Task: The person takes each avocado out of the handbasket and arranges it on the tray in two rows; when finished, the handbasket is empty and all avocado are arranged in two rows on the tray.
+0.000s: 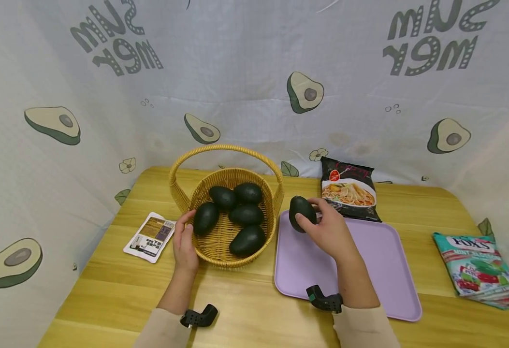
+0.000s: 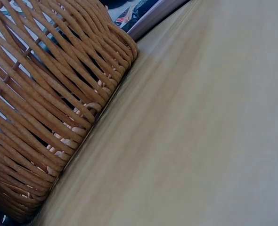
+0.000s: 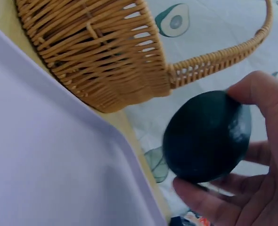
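Gripping avocado (image 1: 301, 212), right hand (image 1: 330, 232) (FOX'S bag (image 1: 480, 270) nearby).

Head cam high; wrists near basket (image 1: 219, 251).

Noodle packet (image 1: 348, 189), candy bag (image 1: 479, 269), leaflet (image 1: 151, 236)

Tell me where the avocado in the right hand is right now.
In the head view, the avocado sits gripped in the right hand, over the far left corner of the purple tray, just right of the wicker basket.
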